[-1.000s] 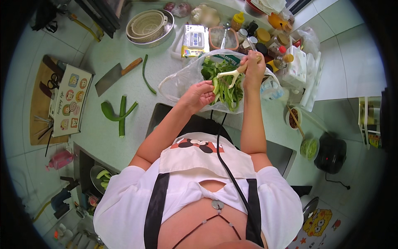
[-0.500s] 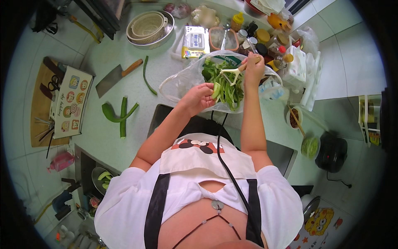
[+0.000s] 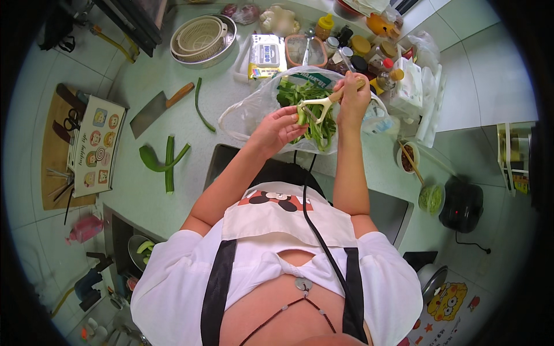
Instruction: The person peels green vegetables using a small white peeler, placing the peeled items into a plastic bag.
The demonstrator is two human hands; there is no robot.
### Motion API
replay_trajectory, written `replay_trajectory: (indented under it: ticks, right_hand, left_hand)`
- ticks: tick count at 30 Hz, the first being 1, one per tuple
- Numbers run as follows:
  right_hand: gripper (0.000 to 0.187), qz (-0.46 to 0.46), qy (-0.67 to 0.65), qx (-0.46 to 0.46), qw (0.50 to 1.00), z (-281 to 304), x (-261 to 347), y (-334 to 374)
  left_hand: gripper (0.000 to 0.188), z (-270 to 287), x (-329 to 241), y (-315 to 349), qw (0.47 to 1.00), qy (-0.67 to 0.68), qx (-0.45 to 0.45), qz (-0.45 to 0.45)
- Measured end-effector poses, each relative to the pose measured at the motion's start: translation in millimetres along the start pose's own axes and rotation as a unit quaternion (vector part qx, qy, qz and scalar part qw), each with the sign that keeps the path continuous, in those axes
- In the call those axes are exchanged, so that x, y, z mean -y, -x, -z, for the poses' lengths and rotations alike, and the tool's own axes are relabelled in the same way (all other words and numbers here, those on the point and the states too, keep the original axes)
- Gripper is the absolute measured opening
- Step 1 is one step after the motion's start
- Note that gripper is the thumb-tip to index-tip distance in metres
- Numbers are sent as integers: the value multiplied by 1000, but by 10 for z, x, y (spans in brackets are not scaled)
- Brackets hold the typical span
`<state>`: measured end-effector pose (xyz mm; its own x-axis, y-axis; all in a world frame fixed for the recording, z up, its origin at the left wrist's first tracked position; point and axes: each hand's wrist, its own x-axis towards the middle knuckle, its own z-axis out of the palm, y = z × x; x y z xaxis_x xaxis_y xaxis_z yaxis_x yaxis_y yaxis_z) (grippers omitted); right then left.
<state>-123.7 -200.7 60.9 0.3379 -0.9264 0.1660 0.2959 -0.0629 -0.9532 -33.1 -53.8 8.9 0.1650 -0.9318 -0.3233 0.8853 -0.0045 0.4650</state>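
Observation:
My left hand [image 3: 276, 130] pinches a pale-green peeled vegetable piece [image 3: 302, 118], mostly hidden by the fingers and the peeler. Gripped by its wooden handle in my right hand [image 3: 352, 102] is a Y-shaped peeler [image 3: 317, 104], its cream head lying against that piece. Both hands are above a white plastic bag [image 3: 239, 118], spread wide, with green peelings [image 3: 323, 132] and leafy bits inside. On the counter to the left are a curved green vegetable piece [image 3: 151, 159], a straight green piece [image 3: 169, 179] crossing it and a thin green strip [image 3: 202, 109].
A cleaver [image 3: 151, 114] lies flat on the counter [image 3: 127, 173] at left. Behind the bag stand nested strainers [image 3: 199, 40], a wipes pack [image 3: 267, 53] and several jars [image 3: 360, 46]. A bowl [image 3: 407, 158] with a stick across it is at right; a sink edge [image 3: 109, 216] is lower left.
The peeler has moved down and left, from apart from the vegetable piece onto it. My left hand has shifted little, and the view has tilted slightly.

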Motion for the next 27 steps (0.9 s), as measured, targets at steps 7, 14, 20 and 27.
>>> replay_trajectory:
  ticks: [7, 14, 20, 27]
  right_hand:
    - [15, 13, -2, 16, 1000, -53, -12, 8]
    - [14, -3, 0, 13, 1000, -121, 114, 97]
    - [14, 5, 10, -6, 1000, -146, 126, 196]
    - [15, 18, 14, -8, 1000, -128, 93, 195]
  left_hand:
    - [32, -39, -1, 9, 1000, 12, -8, 4]
    - [36, -50, -3, -22, 997, 49, -53, -9]
    - [40, -143, 19, 4, 990, 103, -80, -48]
    - [34, -110, 64, -14, 992, 86, -79, -49]
